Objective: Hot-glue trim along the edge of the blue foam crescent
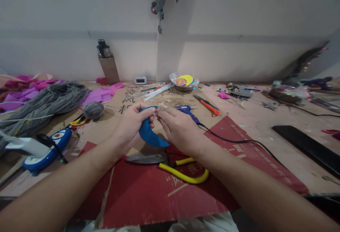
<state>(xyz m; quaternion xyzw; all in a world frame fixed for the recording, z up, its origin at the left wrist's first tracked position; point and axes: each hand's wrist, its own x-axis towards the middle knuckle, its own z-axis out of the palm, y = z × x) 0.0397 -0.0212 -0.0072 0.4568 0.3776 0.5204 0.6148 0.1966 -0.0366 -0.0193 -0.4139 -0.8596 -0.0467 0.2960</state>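
Observation:
My left hand (pixel 131 125) is closed around a blue crescent-shaped piece (pixel 149 135), gripping its upper tip above the red cardboard. My right hand (pixel 178 128) meets it at that tip, fingers pinched together on the piece's top edge. Just beyond the right hand lies a blue hot glue gun (pixel 187 111) with a black cord (pixel 233 140) trailing right. Below both hands rest large shears with yellow handles (pixel 170 164).
A grey yarn skein (pixel 42 104), a yarn ball (pixel 93 110), pink paper (pixel 103 93), a bottle (pixel 107 62), glue sticks (pixel 156 91), a foil dish of coloured pieces (pixel 184 81), an orange utility knife (pixel 208 105) and a black bar (pixel 308 147) lie around.

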